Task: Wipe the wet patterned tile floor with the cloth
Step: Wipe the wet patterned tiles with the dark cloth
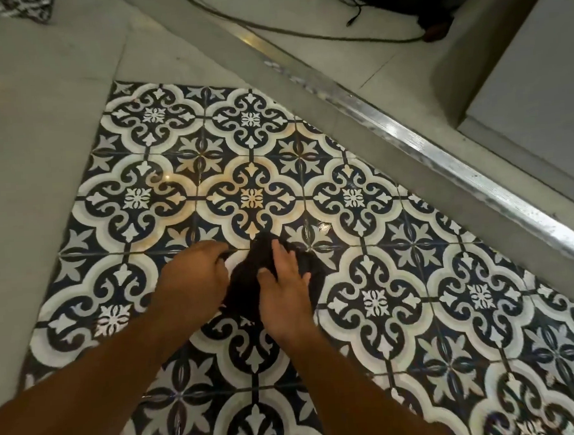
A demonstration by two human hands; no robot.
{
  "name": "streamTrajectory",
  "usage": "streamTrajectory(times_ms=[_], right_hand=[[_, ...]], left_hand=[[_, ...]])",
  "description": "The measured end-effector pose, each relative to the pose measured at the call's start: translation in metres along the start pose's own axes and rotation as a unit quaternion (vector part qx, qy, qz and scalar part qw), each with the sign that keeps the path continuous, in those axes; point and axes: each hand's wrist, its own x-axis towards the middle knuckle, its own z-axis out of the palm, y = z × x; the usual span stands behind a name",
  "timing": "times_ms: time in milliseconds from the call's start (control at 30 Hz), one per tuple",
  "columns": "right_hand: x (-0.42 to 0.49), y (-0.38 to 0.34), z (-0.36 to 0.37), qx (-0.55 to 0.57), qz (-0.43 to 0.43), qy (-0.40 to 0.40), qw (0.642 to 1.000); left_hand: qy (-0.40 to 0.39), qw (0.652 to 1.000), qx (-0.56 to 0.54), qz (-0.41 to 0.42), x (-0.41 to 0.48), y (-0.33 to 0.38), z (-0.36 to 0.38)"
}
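One cloth [246, 288]: left hand [190, 277] grips, right hand [285, 286] presses

Dark cloth [246, 288] (bunched), on glossy patterned tiles [361, 196]

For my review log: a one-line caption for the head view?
Left hand grips and right hand presses a dark cloth on the patterned tile floor.
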Motion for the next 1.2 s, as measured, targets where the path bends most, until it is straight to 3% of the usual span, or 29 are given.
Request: streamTrajectory(times_ms=[67,100,200,233,400,533,733,1000,1200], right_hand=[[-0.012,-0.006,-0.020,0.166,0.013,-0.004,0.986],[-0.016,-0.005,-0.033,0.158,-0.001,0.031,0.987],[-0.004,0.019,-0.075,-0.025,-0.051,0.204,0.977],[0.004,0.029,-0.085,-0.075,-0.060,0.224,0.970],[0.022,0.072,-0.083,-0.281,-0.079,0.171,0.941],[0.024,0.080,-0.076,-0.363,-0.088,0.168,0.912],[0.023,0.077,-0.079,-0.398,-0.079,0.127,0.905],[0.023,0.073,-0.078,-0.406,-0.050,0.116,0.905],[0.022,0.072,-0.079,-0.401,-0.042,0.111,0.908]], left_hand=[[0.024,1.000,0.003,-0.005,-0.009,-0.003,0.007],[0.031,0.999,0.009,0.007,-0.014,-0.002,0.014],[0.011,0.997,0.036,0.061,-0.024,0.013,0.035],[0.002,0.995,0.051,0.080,-0.022,0.019,0.043],[-0.070,0.985,0.123,0.102,-0.008,0.039,0.089],[-0.047,0.979,0.161,0.115,-0.017,0.030,0.105],[-0.058,0.961,0.195,0.186,-0.024,-0.018,0.094],[-0.054,0.967,0.198,0.153,0.026,0.019,0.092],[-0.133,0.928,0.174,0.301,-0.014,-0.039,0.076]])
